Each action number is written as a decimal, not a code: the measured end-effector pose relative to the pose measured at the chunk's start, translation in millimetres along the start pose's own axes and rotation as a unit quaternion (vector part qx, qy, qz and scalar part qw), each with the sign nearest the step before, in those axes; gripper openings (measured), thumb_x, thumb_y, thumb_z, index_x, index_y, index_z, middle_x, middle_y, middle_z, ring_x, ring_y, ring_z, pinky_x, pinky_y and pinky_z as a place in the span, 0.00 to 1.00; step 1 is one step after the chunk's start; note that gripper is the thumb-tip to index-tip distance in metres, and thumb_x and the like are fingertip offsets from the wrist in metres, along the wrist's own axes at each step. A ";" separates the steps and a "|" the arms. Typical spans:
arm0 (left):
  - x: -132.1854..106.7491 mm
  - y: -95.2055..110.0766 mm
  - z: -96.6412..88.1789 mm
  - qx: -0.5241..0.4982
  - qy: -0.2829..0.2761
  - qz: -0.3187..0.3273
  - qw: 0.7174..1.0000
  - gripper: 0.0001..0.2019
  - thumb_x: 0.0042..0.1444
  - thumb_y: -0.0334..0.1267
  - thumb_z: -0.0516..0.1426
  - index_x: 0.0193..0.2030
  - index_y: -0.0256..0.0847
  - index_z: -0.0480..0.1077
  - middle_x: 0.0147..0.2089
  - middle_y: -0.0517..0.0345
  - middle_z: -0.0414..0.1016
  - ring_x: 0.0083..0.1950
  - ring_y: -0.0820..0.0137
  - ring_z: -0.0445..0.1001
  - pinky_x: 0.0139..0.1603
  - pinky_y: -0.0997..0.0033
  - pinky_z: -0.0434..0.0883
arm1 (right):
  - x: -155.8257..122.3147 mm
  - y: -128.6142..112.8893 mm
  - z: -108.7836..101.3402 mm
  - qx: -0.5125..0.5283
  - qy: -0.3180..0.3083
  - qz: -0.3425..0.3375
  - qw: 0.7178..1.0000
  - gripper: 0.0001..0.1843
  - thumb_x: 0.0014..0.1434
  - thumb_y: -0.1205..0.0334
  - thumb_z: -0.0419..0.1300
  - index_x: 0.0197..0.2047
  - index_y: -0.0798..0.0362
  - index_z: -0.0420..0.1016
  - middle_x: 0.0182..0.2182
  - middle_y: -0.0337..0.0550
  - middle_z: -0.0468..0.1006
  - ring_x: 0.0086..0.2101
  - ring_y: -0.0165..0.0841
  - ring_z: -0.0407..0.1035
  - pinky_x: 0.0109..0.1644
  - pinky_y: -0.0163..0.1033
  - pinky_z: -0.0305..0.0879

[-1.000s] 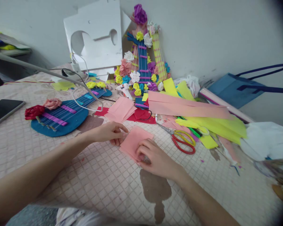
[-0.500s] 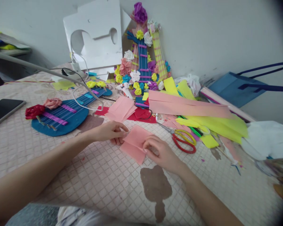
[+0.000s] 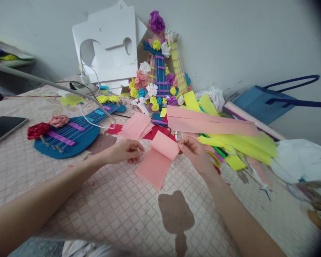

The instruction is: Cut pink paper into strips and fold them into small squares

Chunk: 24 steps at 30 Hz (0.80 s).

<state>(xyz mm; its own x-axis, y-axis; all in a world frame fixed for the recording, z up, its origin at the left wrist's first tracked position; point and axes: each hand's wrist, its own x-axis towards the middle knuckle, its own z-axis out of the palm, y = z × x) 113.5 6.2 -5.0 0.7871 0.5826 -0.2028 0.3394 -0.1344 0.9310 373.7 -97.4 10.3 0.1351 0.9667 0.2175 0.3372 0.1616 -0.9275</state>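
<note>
A pink piece of crepe paper [image 3: 153,168] lies on the table in front of me, with a raised, curling pink flap [image 3: 166,144] at its far end. I cannot tell whether the flap is a separate sheet. My right hand [image 3: 195,153] pinches the flap's right corner between thumb and fingertips. To the left of the paper is my left hand [image 3: 125,151], its fingers loosely bent and apart, with nothing visible in them. Just beyond it sits a stack of pink paper squares [image 3: 137,126] on red paper [image 3: 115,129].
A blue paper guitar [image 3: 69,137] and a phone [image 3: 5,130] lie at left. Scissors [image 3: 215,160] are partly hidden behind my right hand. Beyond are a glue gun [image 3: 140,104], pink strips [image 3: 211,123], yellow paper [image 3: 246,144] and flower-decorated guitars [image 3: 162,71].
My right hand has moved up and right, lifting the pink flap away from the lower paper. My left hand has come off the paper's left edge.
</note>
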 end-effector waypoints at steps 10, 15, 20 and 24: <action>0.0 1.5 -1.1 0.031 -0.009 0.036 0.999 0.17 0.53 0.47 0.59 0.42 0.34 0.71 0.37 0.52 0.75 0.33 0.73 0.71 0.32 0.75 0.69 | 32.1 -9.9 -24.9 -0.014 0.034 -0.033 0.999 0.07 0.56 0.57 0.60 0.33 0.52 0.70 0.29 0.38 0.71 0.30 0.30 0.65 0.34 0.36 0.64; -0.3 5.1 0.3 0.046 0.010 0.049 0.998 0.16 0.53 0.45 0.59 0.40 0.33 0.72 0.35 0.53 0.75 0.33 0.73 0.71 0.32 0.75 0.68 | 35.8 -11.8 -26.1 -0.013 0.032 -0.052 0.998 0.07 0.56 0.58 0.60 0.33 0.52 0.70 0.28 0.38 0.71 0.30 0.30 0.65 0.35 0.36 0.65; -0.3 6.9 1.5 0.035 0.012 0.061 0.997 0.14 0.52 0.43 0.60 0.40 0.34 0.72 0.36 0.53 0.76 0.35 0.72 0.73 0.34 0.74 0.69 | 35.0 -11.5 -24.7 -0.022 0.022 -0.053 0.998 0.08 0.56 0.56 0.60 0.33 0.52 0.70 0.28 0.38 0.71 0.29 0.29 0.66 0.34 0.36 0.66; -1.7 10.4 2.7 0.040 0.016 0.080 0.996 0.12 0.54 0.42 0.58 0.39 0.34 0.72 0.36 0.53 0.77 0.35 0.73 0.74 0.35 0.74 0.70 | 33.9 -10.9 -23.8 -0.016 0.015 -0.045 0.999 0.07 0.57 0.58 0.60 0.33 0.52 0.70 0.29 0.38 0.72 0.29 0.29 0.66 0.34 0.35 0.67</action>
<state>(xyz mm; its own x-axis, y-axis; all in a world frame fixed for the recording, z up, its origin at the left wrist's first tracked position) 117.1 1.7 4.2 0.8185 0.5729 -0.0422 0.2514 -0.2913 0.9230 396.8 -71.1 35.1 0.1303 0.9419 0.3097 0.3786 0.2414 -0.8935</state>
